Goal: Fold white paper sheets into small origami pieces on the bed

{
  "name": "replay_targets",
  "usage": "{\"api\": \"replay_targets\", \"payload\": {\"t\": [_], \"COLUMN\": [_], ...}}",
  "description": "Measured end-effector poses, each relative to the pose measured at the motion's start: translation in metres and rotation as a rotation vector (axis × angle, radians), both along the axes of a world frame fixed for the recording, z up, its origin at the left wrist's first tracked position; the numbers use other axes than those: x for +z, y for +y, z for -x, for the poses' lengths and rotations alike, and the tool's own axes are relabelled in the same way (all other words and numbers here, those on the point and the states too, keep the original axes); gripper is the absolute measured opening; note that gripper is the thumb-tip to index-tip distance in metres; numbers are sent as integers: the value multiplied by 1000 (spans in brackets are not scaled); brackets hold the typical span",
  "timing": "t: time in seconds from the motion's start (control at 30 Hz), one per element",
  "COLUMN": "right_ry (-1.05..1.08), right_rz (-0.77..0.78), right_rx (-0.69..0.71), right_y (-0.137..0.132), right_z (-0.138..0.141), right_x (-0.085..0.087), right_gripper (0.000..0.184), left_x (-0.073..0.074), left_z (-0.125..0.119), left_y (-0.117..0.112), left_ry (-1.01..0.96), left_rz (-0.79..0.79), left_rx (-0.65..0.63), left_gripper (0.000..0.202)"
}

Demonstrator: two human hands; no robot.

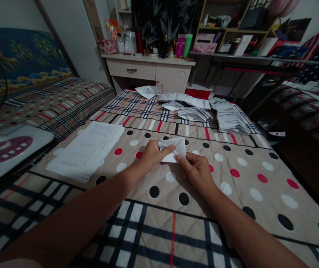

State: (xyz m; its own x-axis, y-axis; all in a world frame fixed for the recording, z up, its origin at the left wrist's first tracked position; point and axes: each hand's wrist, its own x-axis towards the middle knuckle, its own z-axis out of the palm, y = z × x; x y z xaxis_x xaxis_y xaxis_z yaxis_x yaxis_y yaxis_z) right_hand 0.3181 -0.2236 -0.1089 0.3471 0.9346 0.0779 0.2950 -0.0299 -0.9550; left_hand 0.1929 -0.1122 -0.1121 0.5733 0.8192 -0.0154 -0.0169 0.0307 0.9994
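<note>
A small sheet of white paper (179, 146), folded with a pointed flap, is held just above the patterned bedspread. On its left side, my left hand (155, 153) pinches it, the thumb lying across the front. My right hand (195, 167) grips the lower right corner between thumb and fingers. Most fingers of both hands are hidden behind the paper or curled under. Left of my hands lies a stack of printed sheets (88, 149). Beyond them, folded white papers (195, 114) lie in a bundle, with a longer row of folded papers (230, 116) to the right.
The bedspread (159, 208) has dots, stripes and checks. Another row of folded papers (184, 99) and a loose folded paper (147, 91) lie at its far edge. A white cabinet (133, 70) stands behind. At left is a white object with a purple oval (7, 149).
</note>
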Motion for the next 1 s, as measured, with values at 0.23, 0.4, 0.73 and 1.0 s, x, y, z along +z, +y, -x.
{"api": "replay_targets", "payload": {"t": [0.23, 0.4, 0.73, 1.0], "right_ry": [13, 76, 160, 60], "right_rz": [2, -6, -54, -211], "right_rx": [151, 105, -238, -114], "right_y": [-4, -4, 3, -4], "right_z": [0, 0, -6, -3], "right_x": [1, -1, -1, -2], "right_gripper": [44, 42, 42, 42], "left_x": [-7, -7, 8, 0], "left_z": [-1, 3, 12, 8], "left_y": [7, 11, -3, -4], "left_ry": [-92, 19, 265, 127], "left_rz": [116, 20, -1315, -1189], "left_rx": [111, 214, 38, 91], "left_gripper": [41, 45, 40, 11]}}
